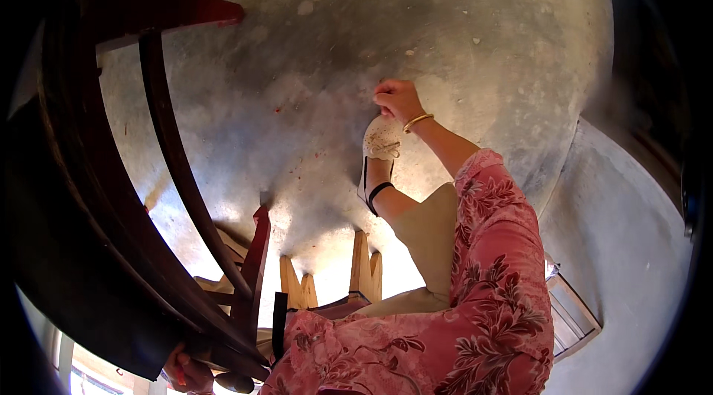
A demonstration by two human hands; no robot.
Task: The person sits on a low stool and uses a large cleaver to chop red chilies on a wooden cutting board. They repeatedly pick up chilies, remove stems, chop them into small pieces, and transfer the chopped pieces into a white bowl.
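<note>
Beside right hand (pixel 401 100): pale shoe (pixel 377 135); farther left, dark table (pixel 82 269).

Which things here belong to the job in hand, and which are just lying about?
In hand:
- right hand, curled; whether it pinches anything is unclear
- white shoe, its toe nearest that hand

Just around:
- dark wooden furniture
- pale wooden legs

Homelike room: concrete floor (pixel 505 38), dark wooden table (pixel 96 246)
</note>
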